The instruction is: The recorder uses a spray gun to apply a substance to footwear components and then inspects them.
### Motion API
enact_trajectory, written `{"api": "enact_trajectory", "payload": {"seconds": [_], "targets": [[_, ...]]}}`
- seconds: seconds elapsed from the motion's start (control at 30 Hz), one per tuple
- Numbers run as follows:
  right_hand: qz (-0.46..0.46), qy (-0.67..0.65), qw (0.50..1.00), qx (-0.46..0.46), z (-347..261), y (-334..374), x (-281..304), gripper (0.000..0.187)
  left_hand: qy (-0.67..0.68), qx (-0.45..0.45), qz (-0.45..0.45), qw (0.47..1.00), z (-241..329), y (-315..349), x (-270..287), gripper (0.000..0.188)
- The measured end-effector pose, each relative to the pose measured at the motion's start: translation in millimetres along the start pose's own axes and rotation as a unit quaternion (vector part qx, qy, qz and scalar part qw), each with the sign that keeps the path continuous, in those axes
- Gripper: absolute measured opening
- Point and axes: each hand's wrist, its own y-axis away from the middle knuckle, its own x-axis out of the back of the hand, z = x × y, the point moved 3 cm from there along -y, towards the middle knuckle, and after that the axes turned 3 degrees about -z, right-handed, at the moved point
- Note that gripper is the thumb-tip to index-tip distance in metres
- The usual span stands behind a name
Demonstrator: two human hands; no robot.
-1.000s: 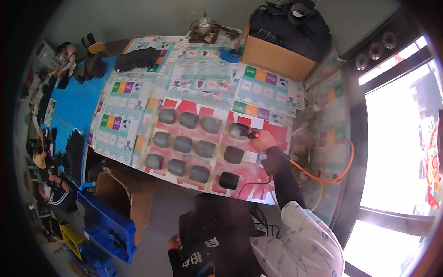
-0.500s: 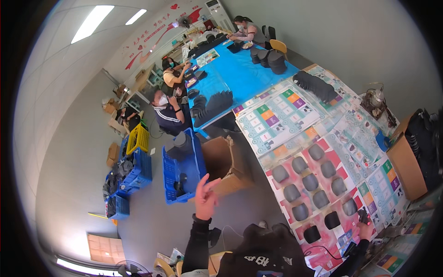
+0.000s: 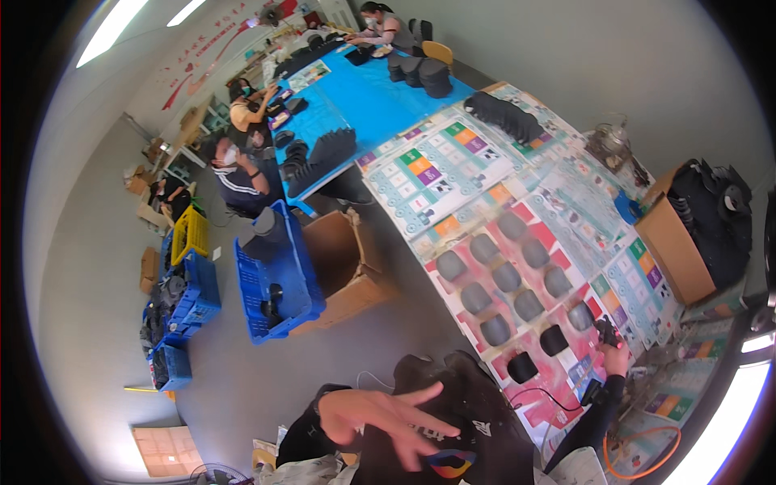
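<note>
My left hand (image 3: pixel 376 416) is held in front of my dark apron (image 3: pixel 420 384), fingers spread and with nothing in them. At the near right of the table, my right hand (image 3: pixel 616 360) is closed around a small black hand tool (image 3: pixel 608 331); its exact kind is too small to make out. Beside the tool lie several rounded pads in rows on a red and white printed sheet (image 3: pixel 453 303). Most look grey, like the grey pad (image 3: pixel 580 316) nearest the tool. A black pad (image 3: pixel 554 340) and another black pad (image 3: pixel 521 368) lie at the near end.
A blue crate (image 3: pixel 283 319) and an open carton (image 3: pixel 364 283) stand left of the table. At the right edge is a carton of black pieces (image 3: pixel 675 242). Stacked black pieces (image 3: pixel 505 117) lie farther up. People sit along a blue-covered table (image 3: pixel 380 105).
My left hand has come down and back from near the crate to my apron. My view has shifted, so the room sits farther left. The right hand still grips the tool.
</note>
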Motion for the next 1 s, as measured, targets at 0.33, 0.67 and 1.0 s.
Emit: {"api": "enact_trajectory", "payload": {"seconds": [0.33,0.67,1.0], "targets": [[0.005,0.001,1.0,0.03,6,13,-10,0.039,-0.277,-0.034,0.329,0.902,-23,49,-22,0.056],[-0.013,-0.026,0.999,-0.037,35,-9,-19,0.04,0.016,0.081,0.161,0.984,6,86,-3,0.048],[0.001,-0.112,0.994,-0.005,39,-15,-22,0.024,0.205,0.242,0.574,0.755,-231,214,23,0.027]]}}
